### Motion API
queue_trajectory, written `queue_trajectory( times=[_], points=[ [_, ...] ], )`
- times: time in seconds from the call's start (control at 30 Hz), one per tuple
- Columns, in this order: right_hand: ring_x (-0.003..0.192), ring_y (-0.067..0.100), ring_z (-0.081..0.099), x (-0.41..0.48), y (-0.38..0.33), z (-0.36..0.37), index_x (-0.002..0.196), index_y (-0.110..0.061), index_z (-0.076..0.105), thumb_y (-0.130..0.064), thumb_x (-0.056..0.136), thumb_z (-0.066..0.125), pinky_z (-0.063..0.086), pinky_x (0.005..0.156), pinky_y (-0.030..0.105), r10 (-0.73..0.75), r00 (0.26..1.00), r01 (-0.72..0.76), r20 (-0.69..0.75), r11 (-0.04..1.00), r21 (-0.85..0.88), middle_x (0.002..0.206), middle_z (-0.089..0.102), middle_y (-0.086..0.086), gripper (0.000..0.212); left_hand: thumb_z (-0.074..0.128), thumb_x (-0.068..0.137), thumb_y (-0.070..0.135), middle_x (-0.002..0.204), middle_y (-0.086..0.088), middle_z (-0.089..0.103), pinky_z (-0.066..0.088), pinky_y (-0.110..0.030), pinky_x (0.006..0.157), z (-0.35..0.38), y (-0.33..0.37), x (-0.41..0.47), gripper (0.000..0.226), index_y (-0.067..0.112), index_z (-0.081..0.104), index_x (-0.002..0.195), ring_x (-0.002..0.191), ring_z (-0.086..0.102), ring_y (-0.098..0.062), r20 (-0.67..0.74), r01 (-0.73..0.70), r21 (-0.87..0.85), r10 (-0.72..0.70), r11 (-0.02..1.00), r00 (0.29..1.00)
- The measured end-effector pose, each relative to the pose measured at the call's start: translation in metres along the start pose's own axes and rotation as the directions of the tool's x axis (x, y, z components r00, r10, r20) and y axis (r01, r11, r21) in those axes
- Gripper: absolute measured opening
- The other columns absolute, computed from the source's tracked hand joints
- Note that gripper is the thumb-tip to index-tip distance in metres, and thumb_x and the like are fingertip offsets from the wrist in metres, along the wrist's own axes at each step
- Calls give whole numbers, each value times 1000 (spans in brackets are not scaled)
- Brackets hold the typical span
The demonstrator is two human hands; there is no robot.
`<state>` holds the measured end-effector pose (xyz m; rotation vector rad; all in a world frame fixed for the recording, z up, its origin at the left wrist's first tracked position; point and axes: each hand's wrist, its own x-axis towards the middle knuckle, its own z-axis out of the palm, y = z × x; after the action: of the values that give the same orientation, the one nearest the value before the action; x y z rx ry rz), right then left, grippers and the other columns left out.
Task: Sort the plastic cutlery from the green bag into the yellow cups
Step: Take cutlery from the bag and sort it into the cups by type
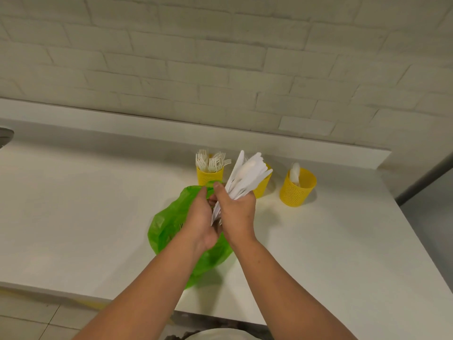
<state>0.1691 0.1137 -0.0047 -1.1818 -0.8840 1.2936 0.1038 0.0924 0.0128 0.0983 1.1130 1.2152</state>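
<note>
A crumpled green bag [166,224] lies on the white counter [73,204]. My right hand [236,212] grips a fanned bundle of white plastic knives [245,176] above the bag, blades pointing up and away. My left hand [202,217] is pressed against the lower ends of that bundle, fingers curled at the bag's rim. Three yellow cups stand behind: the left cup [210,176] is full of white forks, the middle cup [263,186] is mostly hidden by the knives, the right cup [297,187] holds a few white spoons.
A white brick wall [220,69] rises behind a low ledge at the counter's back. The counter's near edge runs across the bottom, with floor tiles [29,317] below left. A grey rim [6,136] shows at the far left edge.
</note>
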Motion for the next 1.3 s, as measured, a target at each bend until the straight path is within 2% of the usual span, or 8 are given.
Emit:
queue_trajectory(
  times=[0.1, 0.27, 0.4, 0.6, 0.73, 0.87, 1.0, 1.3],
  points=[
    [69, 28, 73, 3, 0, -6, 95, 5, 67, -10, 87, 77, 62, 70, 40, -37, 999, 36, 37, 998, 42, 75, 74, 17, 19, 32, 108, 51, 79, -2, 78, 54, -31, 68, 6, 0, -2, 52, 19, 71, 92, 66, 74, -13, 18, -32, -16, 32, 999, 999],
    [63, 24, 68, -2, -2, -12, 85, -9, 69, -5, 92, 70, 56, 61, 33, -2, 993, -12, 121, 994, 110, 68, 70, 12, 8, 34, 107, 52, 101, -2, 80, 54, -29, 73, 8, -1, 1, 54, 19, 75, 118, 84, 75, -15, 94, -70, 42, 66, 997, 993],
    [48, 23, 51, 14, -13, -21, 75, -12, 60, -9, 93, 66, 45, 49, 29, 80, 977, -109, 198, 984, 143, 54, 53, 7, 20, 51, 96, 62, 68, 5, 59, 44, -34, 74, 9, 0, 4, 41, 25, 69, 90, 63, 57, -12, 138, -228, 380, 188, 896, 972],
    [34, 12, 39, 26, -24, -48, 98, -4, 58, 4, 97, 53, 31, 38, 19, 317, 757, -354, 572, 934, -50, 53, 39, 7, 10, 74, 86, 41, 90, -9, 73, 54, -33, 69, 13, 22, 7, 44, 10, 74, 117, 59, 62, -16, 461, -373, 512, 118, 774, 879],
    [38, 15, 47, 37, -31, -58, 110, -4, 51, 3, 84, 60, 38, 40, 21, 374, 640, -381, 671, 913, -146, 62, 54, 16, 28, 75, 80, 38, 94, -18, 74, 44, -25, 48, 20, 25, 13, 39, 12, 77, 108, 55, 55, -22, 435, -343, 531, 98, 774, 895],
    [49, 21, 58, 48, -41, -58, 94, 2, 62, 1, 85, 61, 50, 49, 29, 365, 594, -323, 717, 924, -202, 67, 61, 18, 9, 66, 88, 24, 101, -22, 76, 36, -25, 36, 33, 26, 18, 21, 10, 79, 98, 55, 55, -32, 408, -407, 548, 191, 731, 893],
    [51, 27, 61, 61, -44, -60, 100, -2, 60, -3, 84, 59, 55, 53, 34, 369, 595, -345, 714, 920, -188, 60, 56, 16, 16, 59, 93, 17, 108, -8, 79, 56, -63, 80, 47, 30, 26, 21, 7, 75, 103, 100, 69, -50, 422, -431, 512, 220, 743, 880],
    [36, 12, 36, 87, -51, -70, 62, -19, 53, -8, 82, 56, 37, 46, 23, 558, 474, -360, 680, 828, -429, 47, 35, 1, 23, 74, 83, 34, 111, -14, 76, 51, -50, 104, 52, 25, 48, 39, 6, 75, 111, 110, 71, -29, 427, -499, 527, 293, 688, 856]
  ],
)
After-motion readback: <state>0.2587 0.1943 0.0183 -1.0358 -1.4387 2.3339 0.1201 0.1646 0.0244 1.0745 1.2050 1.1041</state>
